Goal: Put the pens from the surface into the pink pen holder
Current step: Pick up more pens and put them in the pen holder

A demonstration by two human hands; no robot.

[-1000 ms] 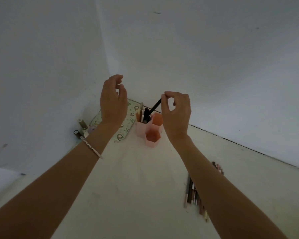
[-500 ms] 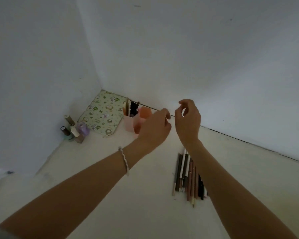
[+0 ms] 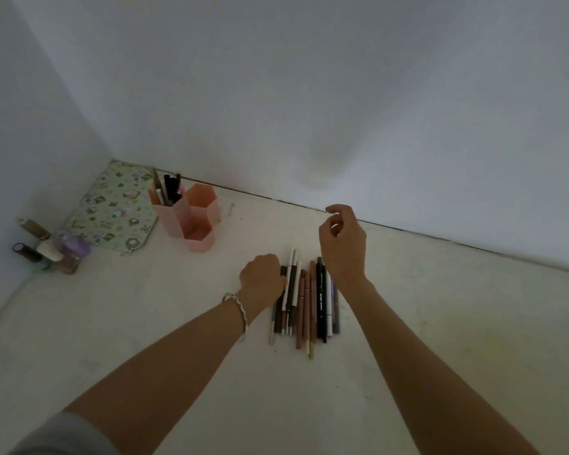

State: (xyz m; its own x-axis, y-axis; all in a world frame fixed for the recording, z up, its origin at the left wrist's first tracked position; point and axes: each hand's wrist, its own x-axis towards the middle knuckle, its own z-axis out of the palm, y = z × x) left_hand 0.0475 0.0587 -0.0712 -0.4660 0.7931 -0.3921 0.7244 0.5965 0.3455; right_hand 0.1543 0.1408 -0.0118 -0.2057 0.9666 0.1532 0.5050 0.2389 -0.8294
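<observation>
Since only the head view is given, everything rests on it: the pens lie side by side in a tight row on the pale table, well apart from the pink pen holder, whose rear compartment already has several standing in it. The left hand is curled at the row's left edge, touching the outermost pens; whether its fingers have closed on one I cannot tell. The right hand hovers above the row, loosely curled, empty. Pens look light, stiff and smooth, likely to roll; pinching one mid-barrel seems safest.
</observation>
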